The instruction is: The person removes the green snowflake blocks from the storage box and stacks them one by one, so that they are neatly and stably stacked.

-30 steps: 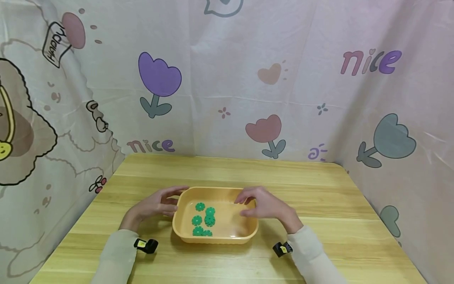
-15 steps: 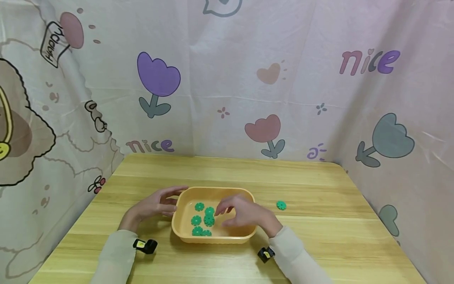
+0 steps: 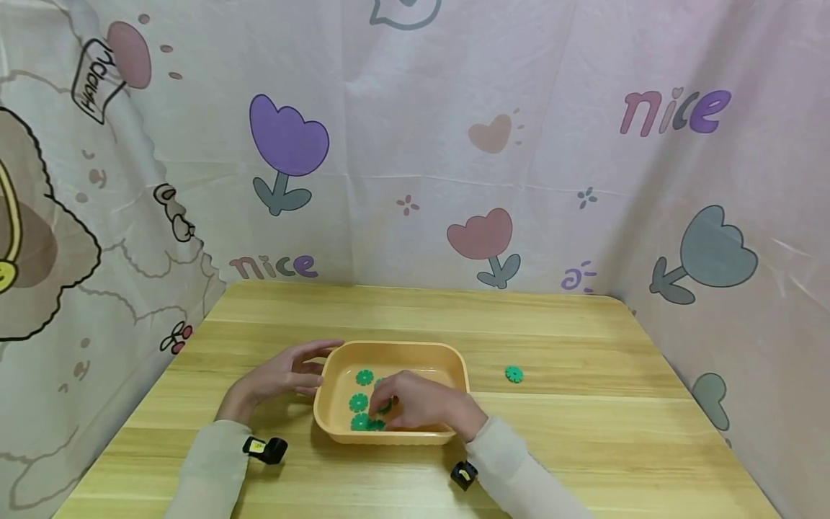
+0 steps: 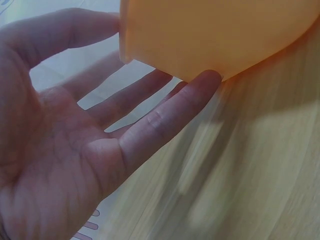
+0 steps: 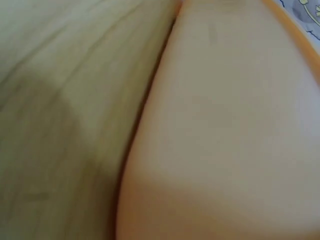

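A yellow-orange plastic basin (image 3: 408, 357) stands on the table, with several green notched discs (image 3: 359, 402) lying mostly in its left half. My left hand (image 3: 279, 376) is at the basin's left end; in the left wrist view its long, spread fingers (image 4: 165, 117) touch the outer wall (image 4: 210, 40). My right hand (image 3: 418, 400) reaches down inside the basin, fingers bent over some of the discs and partly hiding them. Whether it pinches one cannot be made out. The right wrist view holds only the basin's outer wall (image 5: 225, 120), blurred.
One green disc (image 3: 514, 374) lies on the wooden table (image 3: 570, 432) to the right of the basin. A patterned curtain (image 3: 402, 144) hangs behind the table and along both sides.
My right hand has moved left from the basin's right end to the discs. The disc on the table at right shows from half a second ago on. My left hand stays in place.
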Demonstrator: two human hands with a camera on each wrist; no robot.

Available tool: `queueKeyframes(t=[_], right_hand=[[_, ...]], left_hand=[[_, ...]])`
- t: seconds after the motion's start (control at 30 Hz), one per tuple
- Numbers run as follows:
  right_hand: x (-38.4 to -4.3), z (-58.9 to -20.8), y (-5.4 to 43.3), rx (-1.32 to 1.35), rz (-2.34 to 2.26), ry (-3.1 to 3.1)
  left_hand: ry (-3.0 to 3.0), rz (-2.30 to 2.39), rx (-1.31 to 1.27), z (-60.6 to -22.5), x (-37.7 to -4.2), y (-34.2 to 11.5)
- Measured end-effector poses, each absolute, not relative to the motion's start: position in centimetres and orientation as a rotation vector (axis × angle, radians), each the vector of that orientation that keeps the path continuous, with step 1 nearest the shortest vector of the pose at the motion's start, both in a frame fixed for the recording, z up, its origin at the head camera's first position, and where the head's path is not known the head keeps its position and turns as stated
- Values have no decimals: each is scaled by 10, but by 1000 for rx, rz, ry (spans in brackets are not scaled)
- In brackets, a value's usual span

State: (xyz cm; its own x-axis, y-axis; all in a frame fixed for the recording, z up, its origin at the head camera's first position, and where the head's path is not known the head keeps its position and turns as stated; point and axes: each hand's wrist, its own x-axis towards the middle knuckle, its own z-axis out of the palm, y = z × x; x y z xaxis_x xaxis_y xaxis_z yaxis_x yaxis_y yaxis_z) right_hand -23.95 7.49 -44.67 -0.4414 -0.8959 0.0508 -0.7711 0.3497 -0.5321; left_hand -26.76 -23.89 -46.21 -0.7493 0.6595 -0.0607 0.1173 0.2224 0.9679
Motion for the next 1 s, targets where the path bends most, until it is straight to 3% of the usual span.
queueKeyframes(t=[1.0], right_hand=[[-239, -450, 72, -1433, -549, 2467]], left_hand=[[2087, 1524, 715, -460, -265, -238]])
